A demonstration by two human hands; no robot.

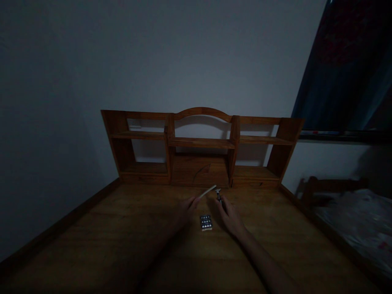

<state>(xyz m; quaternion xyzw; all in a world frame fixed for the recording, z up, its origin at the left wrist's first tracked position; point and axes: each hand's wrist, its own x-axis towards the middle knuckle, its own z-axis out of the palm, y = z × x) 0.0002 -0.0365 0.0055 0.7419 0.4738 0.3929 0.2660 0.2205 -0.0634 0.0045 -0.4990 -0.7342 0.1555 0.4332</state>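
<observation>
The scene is dim. My left hand [184, 211] is closed around a thin pale stick-like object [207, 190] that points up and to the right. My right hand [229, 215] grips a small dark tool with a metallic tip [218, 192], its end close to the tip of the pale stick. Both hands hover over a wooden desk [122, 245]. Between the hands, on the desk, lies a small flat blister pack [206, 222] with rows of shiny cells.
A wooden shelf unit [202, 143] with open compartments stands at the back of the desk against a grey wall. To the right are a dark curtain [346, 69], a wooden chair back [324, 188] and pale crumpled cloth or plastic [361, 224].
</observation>
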